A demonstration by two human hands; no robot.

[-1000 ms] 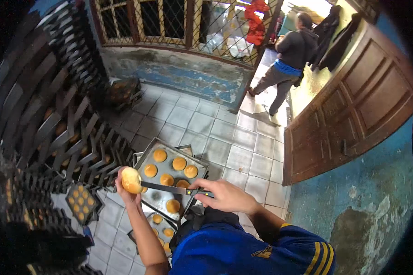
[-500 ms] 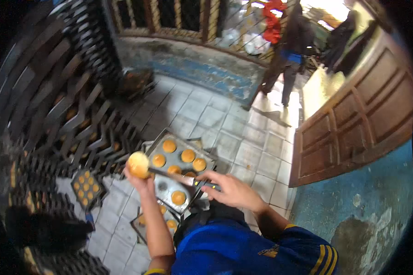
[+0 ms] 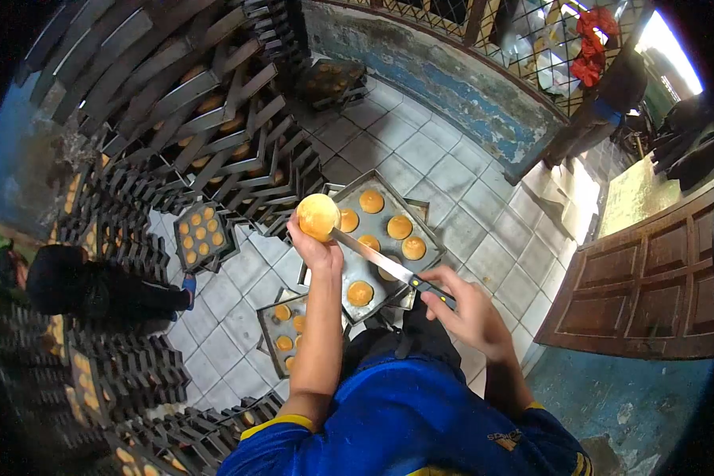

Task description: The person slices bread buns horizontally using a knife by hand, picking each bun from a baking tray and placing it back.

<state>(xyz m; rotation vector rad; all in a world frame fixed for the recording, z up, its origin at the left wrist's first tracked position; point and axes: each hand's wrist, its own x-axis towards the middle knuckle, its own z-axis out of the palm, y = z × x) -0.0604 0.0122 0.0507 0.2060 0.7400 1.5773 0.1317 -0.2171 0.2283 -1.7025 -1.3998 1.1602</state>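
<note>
A round golden bun (image 3: 318, 216) rests in my left hand (image 3: 317, 247), whose fingers curl round its underside. My right hand (image 3: 470, 311) grips the black handle of a knife (image 3: 382, 261). The knife's blade points up and left, and its tip touches or nearly touches the bun's lower right edge. Below my hands lies a metal baking tray (image 3: 394, 190) with several round buns on it. A second tray (image 3: 270, 329) with more buns sits lower left of it, partly behind my left forearm.
Tall stacks of bun trays (image 3: 238, 119) fill the left side. Another tray (image 3: 204, 236) of buns is beside them. A person in dark clothes (image 3: 103, 282) is at the far left. A brown door (image 3: 650, 278) stands at the right, with another person (image 3: 603, 103) at the doorway.
My view has swung left, bringing the person at the far left into clearer sight. The bun in my left hand is turned, showing a paler round face. The doorway person has shifted in view.
</note>
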